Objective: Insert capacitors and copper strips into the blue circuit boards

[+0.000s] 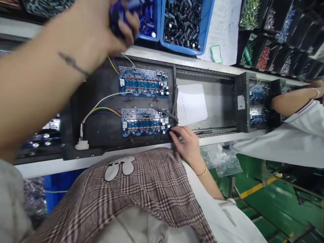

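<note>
My left hand (121,30) is raised over the front of a blue bin, fingers curled round a cluster of blue capacitors (117,17); motion blurs it. More blue capacitors (149,20) lie in the bin behind. My right hand (187,141) rests at the near right corner of the black carrier (101,91), fingertips pinched beside the lower circuit board (145,123); whatever is between them is hidden. An upper circuit board (143,81) lies in the same carrier. Both boards are blue, with small capacitors on their right ends. Coloured wires (101,108) run left from the lower board to a white connector (82,145).
A blue bin of black capacitors (181,27) stands behind the rail. Paper sheets (191,104) lie right of the carrier. A dark strip (164,112) crosses the lower board's corner. Another person's arm (293,101) reaches over a second carrier (243,101) at right.
</note>
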A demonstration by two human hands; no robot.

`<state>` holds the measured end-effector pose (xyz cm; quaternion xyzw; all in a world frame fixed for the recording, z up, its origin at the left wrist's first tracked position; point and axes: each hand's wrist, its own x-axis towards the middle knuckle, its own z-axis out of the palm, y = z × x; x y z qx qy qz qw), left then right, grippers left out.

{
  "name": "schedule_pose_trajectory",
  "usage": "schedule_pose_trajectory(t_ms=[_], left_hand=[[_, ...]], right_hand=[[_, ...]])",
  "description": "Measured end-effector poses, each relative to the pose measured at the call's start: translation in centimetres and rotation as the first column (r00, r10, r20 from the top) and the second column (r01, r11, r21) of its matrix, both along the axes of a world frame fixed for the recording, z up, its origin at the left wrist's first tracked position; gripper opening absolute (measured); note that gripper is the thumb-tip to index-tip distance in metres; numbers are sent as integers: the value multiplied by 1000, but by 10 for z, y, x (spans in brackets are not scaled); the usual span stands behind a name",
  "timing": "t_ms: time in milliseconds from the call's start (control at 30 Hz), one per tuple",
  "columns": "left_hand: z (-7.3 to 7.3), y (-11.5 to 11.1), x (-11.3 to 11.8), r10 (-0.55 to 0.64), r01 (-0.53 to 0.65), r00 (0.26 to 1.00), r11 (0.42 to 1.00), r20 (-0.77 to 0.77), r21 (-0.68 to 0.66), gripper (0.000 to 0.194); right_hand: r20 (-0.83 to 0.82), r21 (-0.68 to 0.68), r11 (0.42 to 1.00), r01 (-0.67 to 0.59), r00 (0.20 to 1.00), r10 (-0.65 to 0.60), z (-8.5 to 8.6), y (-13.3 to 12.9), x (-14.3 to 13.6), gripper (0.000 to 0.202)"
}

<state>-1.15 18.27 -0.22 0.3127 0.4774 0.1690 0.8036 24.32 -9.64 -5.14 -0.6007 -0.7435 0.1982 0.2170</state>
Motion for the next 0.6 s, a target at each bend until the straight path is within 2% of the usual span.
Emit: schedule_pose_trajectory(t_ms=[133, 233, 333, 467, 600], left_hand=[[-13, -100, 13, 163, -153, 980, 984, 112, -91, 42], [-16, -146, 17, 273, -241, 945, 954, 179, -180, 19], [-20, -170, 20, 319, -266, 923, 933, 215, -241, 9], [-24, -185, 27, 261, -215, 939, 954, 226, -209, 16], [-27, -191, 29, 226, -196, 958, 966, 177, -172, 23]], right_hand=[[21, -1, 999, 32, 999, -32, -3, 0, -1, 13], [-5, -40, 998, 45, 999, -45, -2, 0, 1, 12], [-14, -65, 997, 31, 999, -32, 1, 1, 3, 12], [45, -68, 998, 19, 999, -16, 2, 3, 1, 13], [150, 29, 999, 37, 988, -41, -4, 0, -8, 16]])
